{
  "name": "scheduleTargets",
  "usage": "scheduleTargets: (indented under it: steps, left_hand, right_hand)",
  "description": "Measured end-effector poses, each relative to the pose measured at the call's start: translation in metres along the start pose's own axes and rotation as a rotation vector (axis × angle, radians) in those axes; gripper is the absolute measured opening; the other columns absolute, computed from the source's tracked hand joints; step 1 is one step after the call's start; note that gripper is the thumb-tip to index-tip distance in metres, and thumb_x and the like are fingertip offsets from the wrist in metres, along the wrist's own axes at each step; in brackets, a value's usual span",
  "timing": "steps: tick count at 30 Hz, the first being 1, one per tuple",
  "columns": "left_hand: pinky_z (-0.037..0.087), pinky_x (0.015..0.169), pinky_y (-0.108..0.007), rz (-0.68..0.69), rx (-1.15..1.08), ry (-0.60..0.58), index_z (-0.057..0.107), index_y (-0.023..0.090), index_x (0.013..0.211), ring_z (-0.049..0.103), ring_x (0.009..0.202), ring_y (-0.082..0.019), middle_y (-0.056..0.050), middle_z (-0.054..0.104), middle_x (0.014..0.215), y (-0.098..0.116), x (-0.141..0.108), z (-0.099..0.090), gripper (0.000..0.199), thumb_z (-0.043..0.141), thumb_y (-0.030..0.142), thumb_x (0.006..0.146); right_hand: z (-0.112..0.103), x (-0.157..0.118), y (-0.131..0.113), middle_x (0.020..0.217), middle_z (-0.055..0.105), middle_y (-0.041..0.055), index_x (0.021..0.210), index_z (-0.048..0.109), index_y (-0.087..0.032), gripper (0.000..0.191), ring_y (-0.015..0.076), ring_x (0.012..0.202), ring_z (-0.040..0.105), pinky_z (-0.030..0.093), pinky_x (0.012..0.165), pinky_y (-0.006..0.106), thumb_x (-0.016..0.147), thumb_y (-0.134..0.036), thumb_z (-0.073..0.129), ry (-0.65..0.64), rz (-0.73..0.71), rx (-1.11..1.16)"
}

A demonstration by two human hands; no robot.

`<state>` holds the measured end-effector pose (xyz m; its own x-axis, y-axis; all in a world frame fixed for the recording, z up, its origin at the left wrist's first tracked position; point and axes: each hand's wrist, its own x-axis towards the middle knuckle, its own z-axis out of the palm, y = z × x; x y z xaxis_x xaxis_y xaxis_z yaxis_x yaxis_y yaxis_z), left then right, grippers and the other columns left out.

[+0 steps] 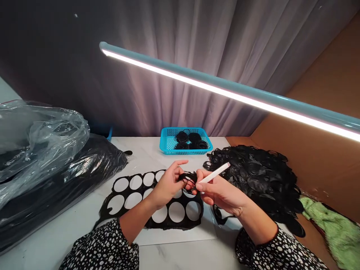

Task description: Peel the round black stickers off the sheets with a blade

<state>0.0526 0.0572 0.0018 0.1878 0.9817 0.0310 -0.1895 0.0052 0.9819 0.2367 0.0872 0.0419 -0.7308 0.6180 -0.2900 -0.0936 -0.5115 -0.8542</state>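
Observation:
My left hand [168, 183] pinches a bundle of thin black rings [188, 177] between thumb and fingers, with the index finger stretched out. Touching the right side of that bundle, my right hand [213, 187] also grips a white pen-like tool [216, 173], its upper end pointing up and right. The tool's lower tip is hidden at my fingers. Beneath both hands lies a black sheet [128, 190] with rows of round holes, white surface showing through them.
A blue perforated basket [185, 151] with several black ring bundles stands behind my hands. Right of it is a large pile of black pieces [253, 172], then a green cloth [332, 225]. Plastic bags [56, 165] fill the left. A lit tube lamp [225, 90] hangs above.

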Motion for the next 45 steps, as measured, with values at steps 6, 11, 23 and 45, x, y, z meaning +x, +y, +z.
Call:
scheduleTargets:
  steps: [6, 11, 23, 45]
  left_hand:
    - [0.048, 0.076, -0.027, 0.272, 0.236, 0.178, 0.041, 0.025, 0.139, 0.052, 0.074, -0.011, 0.002, 0.05, 0.084, 0.029, -0.006, -0.01, 0.069, 0.058, 0.004, 0.075]
    - [0.05, 0.079, -0.03, 0.318, 0.294, 0.16, 0.037, 0.027, 0.144, 0.053, 0.075, -0.012, 0.003, 0.051, 0.081, 0.052, -0.016, -0.012, 0.073, 0.061, 0.005, 0.079]
    - [0.047, 0.07, -0.025, 0.317, 0.403, 0.202, 0.043, 0.028, 0.138, 0.051, 0.07, -0.01, 0.002, 0.046, 0.084, 0.035, -0.014, -0.006, 0.068, 0.053, 0.001, 0.077]
    - [0.044, 0.091, -0.047, 1.18, 1.022, 0.093, 0.039, 0.036, 0.115, 0.06, 0.083, -0.02, -0.002, 0.056, 0.111, 0.035, -0.016, -0.027, 0.08, 0.091, 0.046, 0.055]
  right_hand:
    - [0.003, -0.002, 0.01, 0.093, 0.059, 0.0044, 0.069, 0.053, -0.015, 0.031, 0.0134, 0.079, 0.06, 0.045, 0.056, 0.02, 0.074, -0.029, 0.08, -0.12, -0.184, -0.142]
    - [0.005, -0.005, 0.009, 0.101, 0.054, 0.0045, 0.071, 0.056, -0.016, 0.026, 0.0163, 0.088, 0.059, 0.05, 0.071, 0.028, 0.074, -0.028, 0.079, -0.153, -0.267, -0.21]
    - [0.012, -0.008, 0.01, 0.096, 0.063, 0.0062, 0.07, 0.051, -0.018, 0.032, 0.0172, 0.09, 0.061, 0.051, 0.078, 0.032, 0.078, -0.034, 0.076, -0.194, -0.27, -0.231]
    - [-0.007, 0.016, 0.031, 0.135, 0.058, 0.0081, 0.119, 0.059, -0.016, 0.03, 0.0147, 0.141, 0.034, 0.03, 0.118, 0.042, 0.095, -0.008, 0.044, -0.104, -1.165, -1.947]
